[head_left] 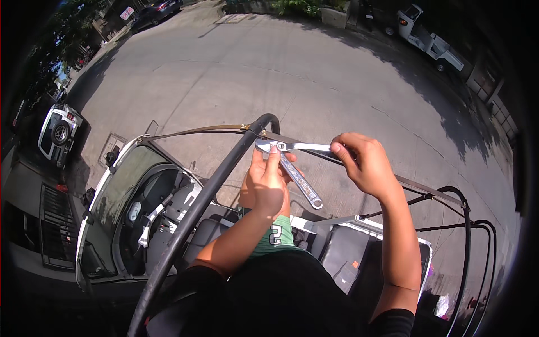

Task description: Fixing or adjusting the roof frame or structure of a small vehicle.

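Observation:
Both of my hands are raised in front of a bent black tubular frame (209,191). My left hand (266,182) is closed on the head of a silver adjustable wrench (302,184), thumb on top, and its long handle slants down to the right. Across that wrench lies a second, slimmer silver wrench (307,147), whose round end is near my left thumb. My right hand (362,163) pinches its far end between thumb and fingers. Both tools are close beneath the frame's top bend and a flat brown metal strip (202,130); what their ends grip is hard to make out.
Below me is an open-topped small vehicle with a windshield (115,208), a steering wheel (133,212) and dark seats (345,255). More black bars (466,224) stand at the right. A white car (58,133) and a white utility vehicle (429,39) are parked along the concrete road (252,67).

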Available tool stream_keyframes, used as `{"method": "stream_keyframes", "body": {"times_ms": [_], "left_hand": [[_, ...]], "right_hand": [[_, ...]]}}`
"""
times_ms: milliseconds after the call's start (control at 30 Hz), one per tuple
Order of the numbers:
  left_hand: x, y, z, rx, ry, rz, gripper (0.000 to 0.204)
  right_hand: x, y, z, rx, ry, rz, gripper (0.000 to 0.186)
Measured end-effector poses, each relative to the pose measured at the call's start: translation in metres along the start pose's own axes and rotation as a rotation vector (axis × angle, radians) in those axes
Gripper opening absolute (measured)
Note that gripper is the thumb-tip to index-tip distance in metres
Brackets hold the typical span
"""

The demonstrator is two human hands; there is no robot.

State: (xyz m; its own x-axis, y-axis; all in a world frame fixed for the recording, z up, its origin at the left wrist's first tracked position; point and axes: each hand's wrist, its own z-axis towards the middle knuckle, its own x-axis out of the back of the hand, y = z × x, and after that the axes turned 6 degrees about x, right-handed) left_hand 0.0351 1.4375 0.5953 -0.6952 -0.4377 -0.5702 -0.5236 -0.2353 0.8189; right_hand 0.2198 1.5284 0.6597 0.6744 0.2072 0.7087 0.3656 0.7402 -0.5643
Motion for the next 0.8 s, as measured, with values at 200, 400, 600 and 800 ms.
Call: {"method": "stream_keyframes", "body": {"times_ms": [200, 400, 600, 800], "left_hand": [[0.008, 0.005, 0.003, 0.084, -0.033, -0.021, 0.019], [0.011, 0.009, 0.016, 0.093, -0.047, -0.025, 0.021], [0.007, 0.016, 0.024, 0.137, 0.001, 0.043, 0.038], [-0.001, 0.024, 0.034, 0.289, 0.13, 0.077, 0.054]], "right_hand": [[-0.004, 0.025, 0.099, 0.075, -0.208, 0.081, 0.028], [-0.018, 0.048, 0.146, 0.188, -0.505, 0.111, 0.031], [-0.033, 0.061, 0.18, 0.179, -0.661, 0.167, 0.03], [-0.029, 0.06, 0.16, 0.097, -0.593, 0.197, 0.034]]}}
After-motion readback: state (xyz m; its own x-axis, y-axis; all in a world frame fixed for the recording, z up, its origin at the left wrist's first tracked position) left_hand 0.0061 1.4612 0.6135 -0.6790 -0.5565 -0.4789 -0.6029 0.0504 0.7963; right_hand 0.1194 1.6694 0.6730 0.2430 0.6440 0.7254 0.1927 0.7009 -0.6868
